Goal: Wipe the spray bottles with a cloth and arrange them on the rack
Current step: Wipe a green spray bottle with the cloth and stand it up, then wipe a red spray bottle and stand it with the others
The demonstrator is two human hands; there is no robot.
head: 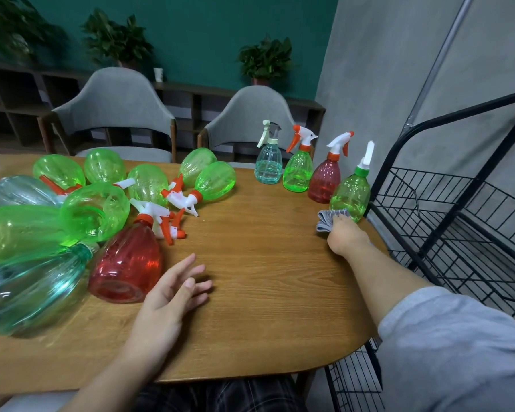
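Head view: cloth at the last upright bottle, a heap left to do

Head view shows the right hand [344,234] stretched across the worktop [265,278], its grip closed round a folded grey cloth [327,222] that lies against the base of a green bottle [351,194]. That bottle stands last in a row of four upright ones along the far right edge, beside a red bottle [324,181], another green one and a pale blue one. They likely stand there, close to the black wire rack [446,209], as a staging line for shelving; none is on the rack yet.

The left hand [173,292] hovers palm-up over the wood, fingers spread and holding nothing, just beside a red bottle lying down [128,269]. It seems poised to fetch the next one.

A heap of green, red and clear bottles lies toppled on the left, triggers tangled. Two grey chairs [113,111] stand behind. The crowded row could tip if the cloth pushes hard.
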